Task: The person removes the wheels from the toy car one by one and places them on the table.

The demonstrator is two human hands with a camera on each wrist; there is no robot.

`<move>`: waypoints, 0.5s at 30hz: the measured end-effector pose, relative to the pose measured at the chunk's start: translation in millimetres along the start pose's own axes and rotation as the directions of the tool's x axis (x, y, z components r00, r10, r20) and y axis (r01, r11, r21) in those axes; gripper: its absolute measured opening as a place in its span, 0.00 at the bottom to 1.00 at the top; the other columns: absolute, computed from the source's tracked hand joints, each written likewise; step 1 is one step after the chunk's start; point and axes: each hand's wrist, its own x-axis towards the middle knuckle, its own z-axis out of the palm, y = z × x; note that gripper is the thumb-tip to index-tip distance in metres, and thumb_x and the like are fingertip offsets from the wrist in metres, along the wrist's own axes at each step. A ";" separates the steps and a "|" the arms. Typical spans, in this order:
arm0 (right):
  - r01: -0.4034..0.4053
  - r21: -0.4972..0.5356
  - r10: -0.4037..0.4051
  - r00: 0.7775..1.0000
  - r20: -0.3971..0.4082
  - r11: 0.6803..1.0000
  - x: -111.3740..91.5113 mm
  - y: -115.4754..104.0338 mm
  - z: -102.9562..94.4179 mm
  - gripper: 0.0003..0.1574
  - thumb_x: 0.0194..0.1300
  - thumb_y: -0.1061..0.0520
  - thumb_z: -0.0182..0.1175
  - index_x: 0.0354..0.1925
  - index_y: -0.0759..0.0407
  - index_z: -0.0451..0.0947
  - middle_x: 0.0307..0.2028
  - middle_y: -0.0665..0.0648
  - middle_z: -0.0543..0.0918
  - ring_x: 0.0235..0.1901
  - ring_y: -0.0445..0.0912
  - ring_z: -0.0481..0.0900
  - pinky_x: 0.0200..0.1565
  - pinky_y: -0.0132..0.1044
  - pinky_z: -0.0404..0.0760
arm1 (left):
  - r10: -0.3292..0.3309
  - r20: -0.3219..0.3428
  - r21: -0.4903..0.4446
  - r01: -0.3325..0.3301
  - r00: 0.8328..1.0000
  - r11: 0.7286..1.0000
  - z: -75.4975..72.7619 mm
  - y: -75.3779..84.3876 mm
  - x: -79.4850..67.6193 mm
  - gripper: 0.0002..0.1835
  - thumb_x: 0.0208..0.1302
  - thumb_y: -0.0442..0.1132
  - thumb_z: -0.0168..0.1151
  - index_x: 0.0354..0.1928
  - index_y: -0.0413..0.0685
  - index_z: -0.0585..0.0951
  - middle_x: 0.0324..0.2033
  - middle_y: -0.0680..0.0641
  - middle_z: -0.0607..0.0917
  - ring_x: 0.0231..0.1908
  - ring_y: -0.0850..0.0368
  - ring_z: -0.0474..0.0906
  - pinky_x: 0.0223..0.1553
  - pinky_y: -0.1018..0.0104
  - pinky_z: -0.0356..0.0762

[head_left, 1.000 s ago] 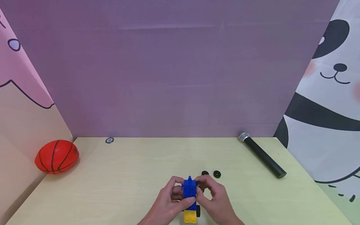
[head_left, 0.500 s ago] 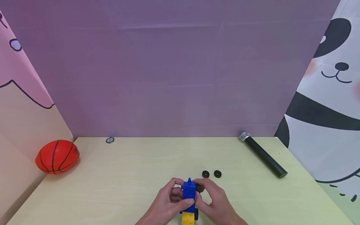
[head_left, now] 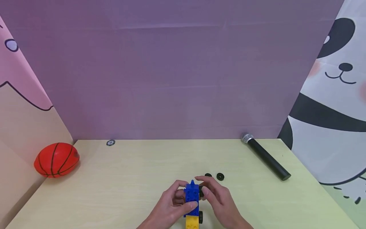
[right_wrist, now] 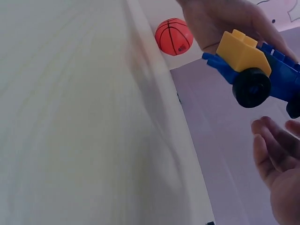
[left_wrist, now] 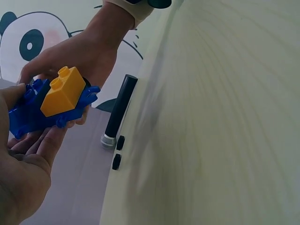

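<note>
My left hand [head_left: 170,205] grips a toy car built of blue blocks [head_left: 192,192], its thumb lying across the top. A yellow sloped brick [right_wrist: 241,50] sits on the near end of the car. On the car's right side are a rear black wheel [right_wrist: 251,87] and a front black wheel [head_left: 201,191]. My right hand [head_left: 221,202] is beside the front wheel, thumb tip right at it and index finger stretched out past it. No wheels show on the left side in the left wrist view, where the blue pegs [left_wrist: 61,121] are bare.
Two loose black wheels [head_left: 220,176] lie on the table [head_left: 128,184] just beyond my right hand. A microphone [head_left: 267,157] lies at the back right. A red ball with basketball lines [head_left: 57,160] rests at the left edge, and a small round chip [head_left: 110,142] at the back.
My right hand's index finger has lifted off the front wheel and straightened, and its thumb has moved up to the wheel's outer side. My left hand holds the car in nearly the same place.
</note>
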 end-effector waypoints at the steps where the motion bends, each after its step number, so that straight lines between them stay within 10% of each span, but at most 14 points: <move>1: -0.047 0.036 0.047 0.999 0.013 0.998 0.4 -1.2 -0.3 0.17 0.83 0.63 0.45 0.61 0.63 0.75 0.43 0.53 0.86 0.39 0.45 0.85 0.45 0.38 0.84 | -0.003 -0.002 0.001 0.003 1.000 1.000 0.5 0.5 0.2 0.25 0.74 0.43 0.65 0.64 0.39 0.69 0.41 0.45 0.89 0.43 0.51 0.86 0.52 0.61 0.82; 8: -0.122 0.137 0.117 0.992 0.048 0.983 2.9 -5.1 0.3 0.14 0.84 0.60 0.46 0.50 0.67 0.78 0.36 0.54 0.85 0.31 0.48 0.83 0.38 0.38 0.86 | -0.005 -0.023 0.021 0.006 1.000 1.000 2.2 1.8 -0.3 0.25 0.73 0.42 0.66 0.63 0.39 0.69 0.40 0.45 0.89 0.43 0.51 0.86 0.52 0.59 0.83; 15: 0.042 -0.134 -0.054 0.995 -0.088 0.990 1.8 -5.1 5.4 0.09 0.76 0.66 0.58 0.51 0.56 0.79 0.39 0.45 0.83 0.34 0.41 0.82 0.40 0.35 0.85 | 0.014 -0.037 0.029 -0.013 0.999 1.000 2.1 -0.2 -1.6 0.24 0.74 0.44 0.66 0.61 0.41 0.67 0.44 0.43 0.89 0.43 0.51 0.87 0.50 0.60 0.83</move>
